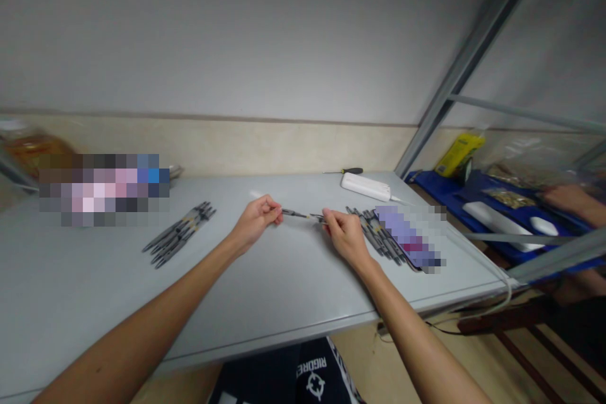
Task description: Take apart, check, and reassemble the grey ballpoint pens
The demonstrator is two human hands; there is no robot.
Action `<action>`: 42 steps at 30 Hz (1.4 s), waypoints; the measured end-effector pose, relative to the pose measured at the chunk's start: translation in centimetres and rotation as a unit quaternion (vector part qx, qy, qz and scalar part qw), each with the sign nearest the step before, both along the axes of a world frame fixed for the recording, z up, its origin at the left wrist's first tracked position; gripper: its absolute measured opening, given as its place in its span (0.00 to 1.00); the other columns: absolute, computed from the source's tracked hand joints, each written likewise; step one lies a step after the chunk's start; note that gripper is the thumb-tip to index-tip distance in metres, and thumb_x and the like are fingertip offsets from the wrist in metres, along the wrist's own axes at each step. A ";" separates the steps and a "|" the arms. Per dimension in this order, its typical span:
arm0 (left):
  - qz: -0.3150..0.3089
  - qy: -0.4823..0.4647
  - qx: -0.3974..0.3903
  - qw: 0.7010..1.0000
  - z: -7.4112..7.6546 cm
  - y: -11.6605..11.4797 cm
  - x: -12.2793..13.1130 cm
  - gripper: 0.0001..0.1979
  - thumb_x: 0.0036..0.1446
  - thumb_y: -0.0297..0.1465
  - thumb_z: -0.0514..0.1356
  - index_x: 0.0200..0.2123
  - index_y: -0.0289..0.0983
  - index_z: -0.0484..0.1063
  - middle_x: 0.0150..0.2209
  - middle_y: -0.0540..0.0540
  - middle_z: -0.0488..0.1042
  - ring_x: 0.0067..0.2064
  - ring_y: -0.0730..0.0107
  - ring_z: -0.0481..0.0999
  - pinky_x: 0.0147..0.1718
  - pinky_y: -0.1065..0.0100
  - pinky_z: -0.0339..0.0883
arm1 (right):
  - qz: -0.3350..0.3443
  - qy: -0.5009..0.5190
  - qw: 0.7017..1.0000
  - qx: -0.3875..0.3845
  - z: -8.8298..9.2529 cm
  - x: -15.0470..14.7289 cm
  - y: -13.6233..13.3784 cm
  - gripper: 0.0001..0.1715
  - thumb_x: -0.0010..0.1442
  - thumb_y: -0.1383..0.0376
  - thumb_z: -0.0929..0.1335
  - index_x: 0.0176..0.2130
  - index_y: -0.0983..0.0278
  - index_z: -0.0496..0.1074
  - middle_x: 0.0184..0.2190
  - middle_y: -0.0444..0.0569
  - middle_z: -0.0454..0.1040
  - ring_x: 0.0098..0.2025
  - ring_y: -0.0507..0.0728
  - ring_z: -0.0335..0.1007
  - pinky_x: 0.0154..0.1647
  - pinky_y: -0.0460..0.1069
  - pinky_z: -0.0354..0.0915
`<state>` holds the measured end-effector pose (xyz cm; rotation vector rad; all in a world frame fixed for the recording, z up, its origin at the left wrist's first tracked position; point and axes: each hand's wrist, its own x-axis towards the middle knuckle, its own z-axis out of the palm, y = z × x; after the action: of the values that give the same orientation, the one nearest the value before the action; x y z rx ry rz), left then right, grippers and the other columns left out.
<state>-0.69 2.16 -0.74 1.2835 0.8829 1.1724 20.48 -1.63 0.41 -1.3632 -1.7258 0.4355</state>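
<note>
My left hand (258, 222) is closed, thumb and fingertips pinching one end of a thin dark grey pen piece (293, 213) above the table. Facing it from the right, my right hand (346, 233) is also closed, gripping another slim dark pen part (318, 218) mostly hidden by the fingers. The two pieces point at each other; whether they touch I cannot tell. On the left lies a bundle of grey pens (180, 237), side by side and slanted. Close to my right hand is another row of similar grey pens (386, 243).
A purple-screened phone (398, 233), partly pixelated, lies beside the right-hand pens. Behind are a white power strip (365, 187) and a screwdriver (353, 171). Pixelated items (104, 189) stand at left. Past the metal bed-frame post (445, 95), a co-worker's hand (570, 199) is over a blue surface (426, 186).
</note>
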 end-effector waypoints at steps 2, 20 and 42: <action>0.003 -0.001 0.002 1.000 0.0 0.1 0.0 0.12 0.45 0.35 0.65 0.25 0.36 0.64 0.21 0.50 0.72 0.24 0.75 0.69 0.28 0.70 0.59 | -0.002 0.023 1.000 0.012 0.1 0.0 0.0 0.24 0.60 0.54 0.59 0.23 0.65 0.70 0.15 0.42 0.63 0.19 0.51 0.58 0.24 0.46 0.53; -0.005 -0.041 -0.045 0.998 0.6 -0.2 0.1 0.15 0.44 0.35 0.66 0.23 0.35 0.62 0.19 0.52 0.70 0.23 0.76 0.68 0.26 0.72 0.59 | 0.034 0.030 0.998 0.043 -0.1 0.1 0.0 0.18 0.56 0.57 0.65 0.44 0.65 0.71 0.24 0.44 0.70 0.24 0.51 0.64 0.25 0.44 0.59; -0.029 -0.123 -0.161 0.979 0.7 -0.3 0.4 0.17 0.44 0.33 0.66 0.19 0.35 0.59 0.16 0.54 0.63 0.18 0.82 0.61 0.20 0.76 0.56 | 0.063 -0.065 0.985 0.144 -0.9 0.2 0.2 0.11 0.58 0.60 0.66 0.36 0.64 0.75 0.27 0.50 0.76 0.27 0.54 0.69 0.31 0.47 0.64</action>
<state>-0.25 1.85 -0.03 0.8743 0.8068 1.0645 20.72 -1.38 -0.47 -1.1000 -1.9055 0.1591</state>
